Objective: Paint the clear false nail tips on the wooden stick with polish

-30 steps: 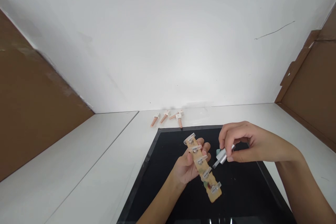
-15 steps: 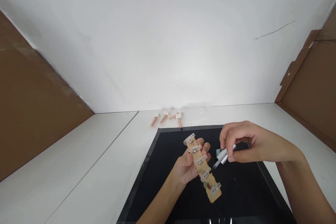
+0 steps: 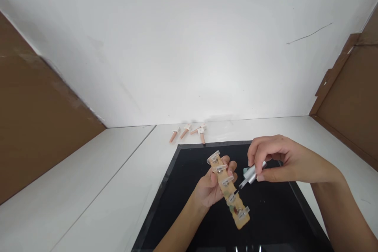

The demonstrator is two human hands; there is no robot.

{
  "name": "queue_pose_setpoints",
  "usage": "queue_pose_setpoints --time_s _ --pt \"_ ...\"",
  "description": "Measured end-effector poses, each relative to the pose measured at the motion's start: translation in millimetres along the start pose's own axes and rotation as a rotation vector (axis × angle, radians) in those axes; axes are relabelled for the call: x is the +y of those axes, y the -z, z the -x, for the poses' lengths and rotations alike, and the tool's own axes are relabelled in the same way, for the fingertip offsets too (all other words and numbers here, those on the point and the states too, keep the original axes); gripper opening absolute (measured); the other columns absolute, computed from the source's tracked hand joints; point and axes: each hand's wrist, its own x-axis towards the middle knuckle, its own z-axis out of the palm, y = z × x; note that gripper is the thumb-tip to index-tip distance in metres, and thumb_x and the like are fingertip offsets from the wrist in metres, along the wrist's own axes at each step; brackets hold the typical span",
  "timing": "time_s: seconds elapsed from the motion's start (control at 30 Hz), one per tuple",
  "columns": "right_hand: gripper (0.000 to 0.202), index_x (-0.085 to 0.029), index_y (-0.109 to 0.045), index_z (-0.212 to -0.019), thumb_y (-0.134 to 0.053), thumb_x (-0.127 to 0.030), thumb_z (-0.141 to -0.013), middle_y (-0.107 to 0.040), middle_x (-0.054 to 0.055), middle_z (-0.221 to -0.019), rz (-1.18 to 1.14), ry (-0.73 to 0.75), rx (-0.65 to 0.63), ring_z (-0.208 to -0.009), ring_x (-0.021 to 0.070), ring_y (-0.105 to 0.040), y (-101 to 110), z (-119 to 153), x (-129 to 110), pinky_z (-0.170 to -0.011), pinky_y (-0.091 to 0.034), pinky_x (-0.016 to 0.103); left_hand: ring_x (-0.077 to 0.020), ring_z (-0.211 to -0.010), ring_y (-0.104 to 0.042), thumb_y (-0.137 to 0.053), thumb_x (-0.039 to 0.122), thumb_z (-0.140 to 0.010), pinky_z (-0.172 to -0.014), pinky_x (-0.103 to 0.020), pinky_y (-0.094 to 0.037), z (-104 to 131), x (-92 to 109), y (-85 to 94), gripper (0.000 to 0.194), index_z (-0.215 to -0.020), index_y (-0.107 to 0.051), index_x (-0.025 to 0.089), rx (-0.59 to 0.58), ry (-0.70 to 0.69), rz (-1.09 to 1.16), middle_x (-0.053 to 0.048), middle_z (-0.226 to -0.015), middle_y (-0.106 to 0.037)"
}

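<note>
Faces 4 pink-and-white pieces (image 3: 202, 136) on the far counter (image 3: 130, 177), beyond the black mat (image 3: 271, 220). Grips the tilted tan strip (image 3: 223, 189) in the left hand (image 3: 210, 191). Pinches the silver-handled brush (image 3: 250, 174) in the right hand (image 3: 276, 159), wrist bent, partly hiding a teal piece (image 3: 245, 170).

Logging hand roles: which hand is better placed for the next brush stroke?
Right, probably: right hand holds the brush, its tip at a clear piece; left hand is busy steadying the tan strip.
</note>
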Motion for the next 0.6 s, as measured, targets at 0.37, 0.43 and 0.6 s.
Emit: queue_pose_setpoints --time_s 0.37,0.43,0.6 --pt "0.015 -0.018 -0.066 -0.069 -0.062 -0.004 -0.074 -0.060 0.001 -0.080 0.048 -0.025 0.046 -0.069 0.0110 -0.057 3.9 3.3 2.5 -0.062 -0.049 0.022 -0.0031 -0.051 -0.040 -0.078 0.029 -0.056 -0.045 -0.012 -0.036 0.1 0.9 2.3 0.038 -0.074 -0.047 0.017 -0.029 0.006 -0.026 0.004 -0.067 -0.043" --pt "0.016 -0.018 -0.066 -0.069 -0.062 -0.003 -0.073 -0.060 0.000 -0.080 0.056 -0.039 0.025 -0.069 0.0102 -0.056 4.1 2.7 1.6 -0.061 -0.048 0.021 -0.0030 -0.051 -0.040 -0.078 0.028 -0.056 -0.045 -0.012 -0.036 0.2 1.2 1.4 0.037 -0.074 -0.047 0.017 -0.034 0.008 -0.020 0.004 -0.067 -0.043" --pt "0.018 -0.017 -0.066 -0.069 -0.060 0.000 -0.072 -0.059 0.000 -0.082 0.029 -0.061 -0.025 -0.068 0.0086 -0.056 1.8 -0.1 -0.7 -0.062 -0.047 0.020 -0.0034 -0.053 -0.043 -0.077 0.025 -0.057 -0.049 -0.012 -0.038 -0.8 0.7 0.3 0.035 -0.076 -0.049 0.017 -0.055 0.003 0.007 0.003 -0.069 -0.046"
